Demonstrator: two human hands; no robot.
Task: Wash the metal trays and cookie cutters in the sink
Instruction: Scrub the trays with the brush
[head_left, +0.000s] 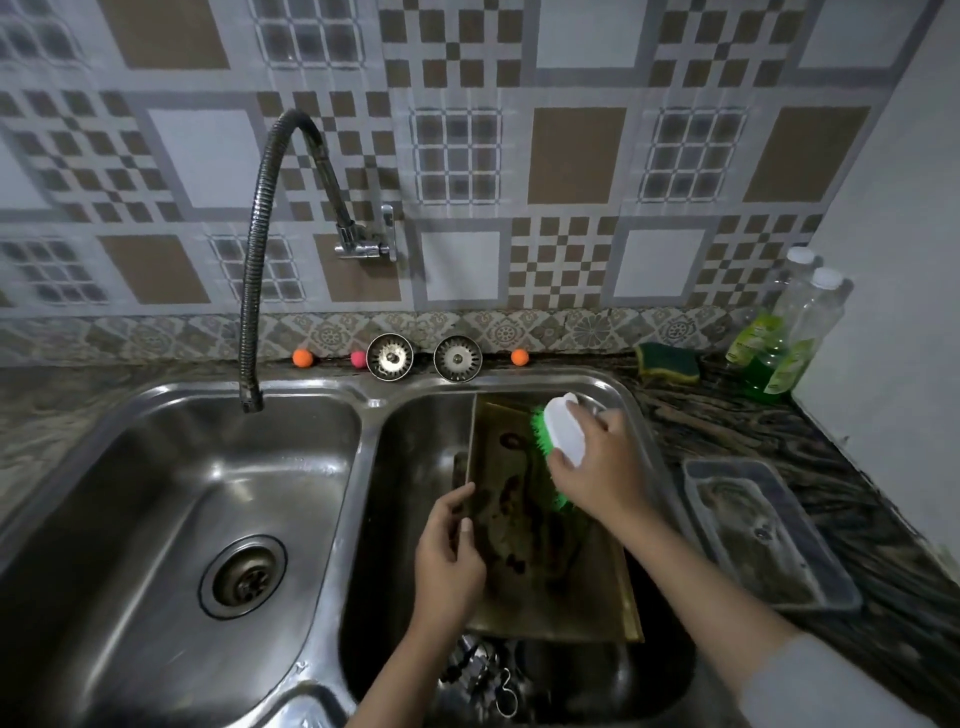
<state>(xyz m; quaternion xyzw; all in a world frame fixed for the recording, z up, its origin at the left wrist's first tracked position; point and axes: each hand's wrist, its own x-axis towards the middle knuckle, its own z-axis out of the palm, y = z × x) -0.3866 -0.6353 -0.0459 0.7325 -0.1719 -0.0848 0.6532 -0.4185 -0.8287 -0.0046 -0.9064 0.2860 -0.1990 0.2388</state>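
Metal tray (524, 525) gripped by left fingers (457, 512), right fingers (597, 426) clutching brush (563, 434); cutters (480, 670) indistinct.

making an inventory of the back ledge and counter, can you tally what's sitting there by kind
small balls: 3, two orange and one pink
sink strainers: 2
sponges: 1
bottles: 2
clear plastic containers: 1
total: 9
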